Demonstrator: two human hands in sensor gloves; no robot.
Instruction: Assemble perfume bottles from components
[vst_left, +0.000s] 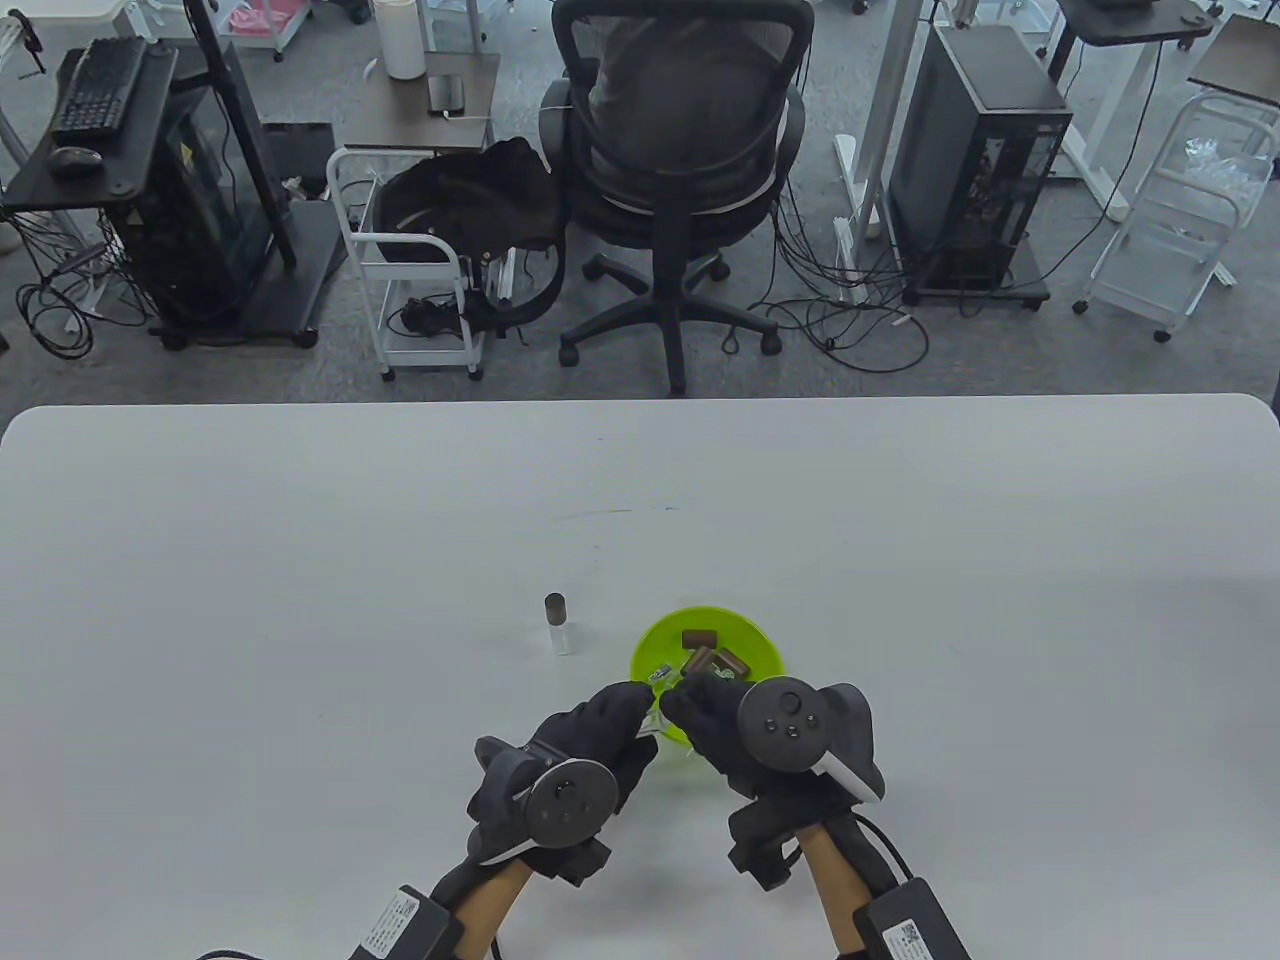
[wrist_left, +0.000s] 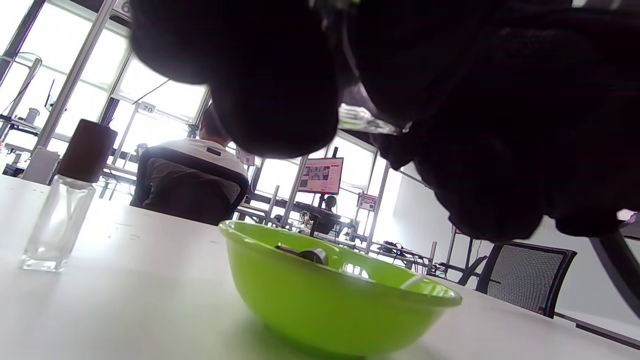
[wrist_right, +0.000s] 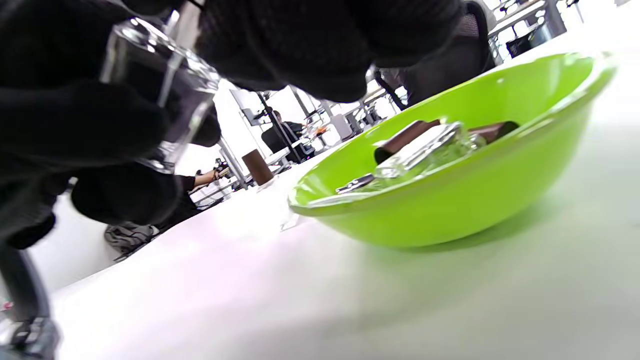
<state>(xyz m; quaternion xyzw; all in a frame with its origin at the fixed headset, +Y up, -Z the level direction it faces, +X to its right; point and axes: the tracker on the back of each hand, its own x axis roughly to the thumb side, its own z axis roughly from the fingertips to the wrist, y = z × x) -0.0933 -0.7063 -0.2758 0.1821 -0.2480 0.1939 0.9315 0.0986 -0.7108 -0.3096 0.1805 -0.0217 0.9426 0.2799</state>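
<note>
Both hands (vst_left: 655, 712) around glass bottle (wrist_right: 155, 95)

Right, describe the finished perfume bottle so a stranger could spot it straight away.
Start at the green bowl near the front middle of the white table. Just to its left, apart from it, the finished bottle stands upright alone. It is clear glass with a brown cap on, whereas the other brown caps lie loose in the bowl.

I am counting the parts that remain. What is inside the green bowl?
In the green bowl lie three brown caps and a clear glass bottle with small metal parts. The hands cover the bowl's near side, so more may lie there.
</note>
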